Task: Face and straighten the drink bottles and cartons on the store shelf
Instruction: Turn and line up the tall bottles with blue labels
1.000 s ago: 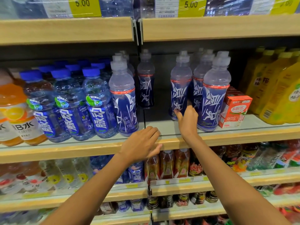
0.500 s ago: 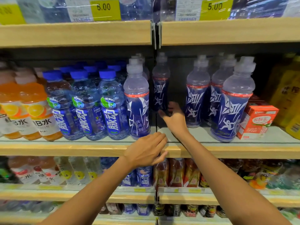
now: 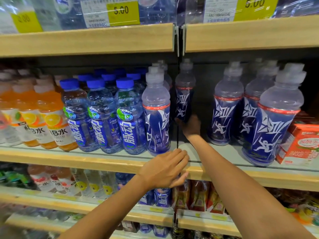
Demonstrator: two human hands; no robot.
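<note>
Right hand (image 3: 190, 126) grips the back bottle (image 3: 185, 94) low — full, heavy, slick, I'd guess; left hand (image 3: 164, 169) rests flat on the shelf edge (image 3: 86, 161).

Our right hand (image 3: 191, 126) grips a blue-labelled bottle (image 3: 184, 97) set back on the shelf (image 3: 69, 157); our left hand (image 3: 164, 169) rests on its front edge.

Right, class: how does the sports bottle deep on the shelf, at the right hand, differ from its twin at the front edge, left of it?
The back bottle stands deep on the shelf; the front bottle stands at the edge. The right hand holds the back bottle's base; nothing touches the front bottle. The back bottle's label shows the running figure; the front bottle's does not. Both are upright, clear, blue-labelled.
</note>
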